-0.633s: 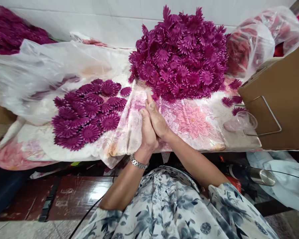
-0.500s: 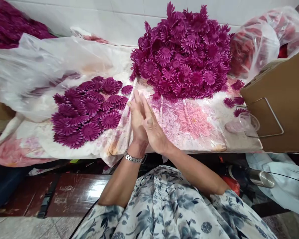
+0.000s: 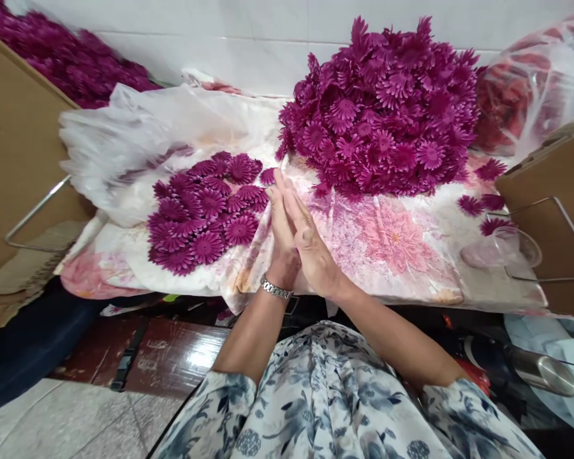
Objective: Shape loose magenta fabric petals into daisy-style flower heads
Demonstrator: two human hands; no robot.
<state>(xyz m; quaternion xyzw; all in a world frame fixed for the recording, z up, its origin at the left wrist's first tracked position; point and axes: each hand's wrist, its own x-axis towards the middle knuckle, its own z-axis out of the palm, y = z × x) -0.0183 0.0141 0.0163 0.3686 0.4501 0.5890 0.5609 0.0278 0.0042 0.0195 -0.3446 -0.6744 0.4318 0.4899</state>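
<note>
My left hand (image 3: 283,233) and my right hand (image 3: 313,252) are pressed palm to palm above the front of the cloth, fingers straight and pointing away from me. Whatever may lie between the palms is hidden. A metal-band watch (image 3: 276,287) circles my left wrist. Just left of my hands, overlapping purple artificial flower heads (image 3: 205,210) lie spread flat, with a single flower head (image 3: 268,176) close to my fingertips. Beyond my right hand rises a big heap of purple petal flowers (image 3: 382,115).
A floral cloth (image 3: 397,236) covers the table. Clear plastic bags (image 3: 167,118) lie at left; a bag of red material (image 3: 530,89) is at back right. Cardboard boxes (image 3: 23,159) with wire handles flank both sides. A plastic cup (image 3: 516,247) lies near the right box.
My view has turned to the left, so the scene sits farther right and more of the left box shows. My palms remain together, with only a slight shift.
</note>
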